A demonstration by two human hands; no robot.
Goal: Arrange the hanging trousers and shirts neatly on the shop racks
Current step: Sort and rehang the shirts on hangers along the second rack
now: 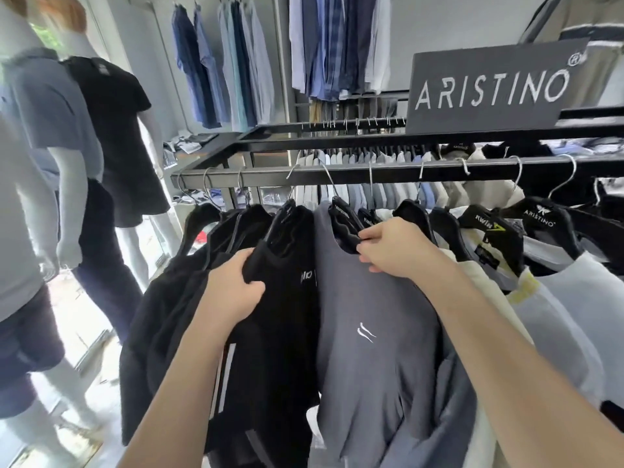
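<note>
A black metal rack rail runs across the view with shirts on black hangers. My left hand grips the shoulder of a black shirt with a white stripe low on its front. Beside it hangs a grey shirt with a small white logo. My right hand pinches the black hanger at the grey shirt's collar. More black shirts hang to the left, and white and pale shirts to the right.
A dark ARISTINO sign stands on the rack top. Two mannequins in grey and black shirts stand at the left. Blue shirts hang on the back wall. A second row of pale shirts hangs behind the rail.
</note>
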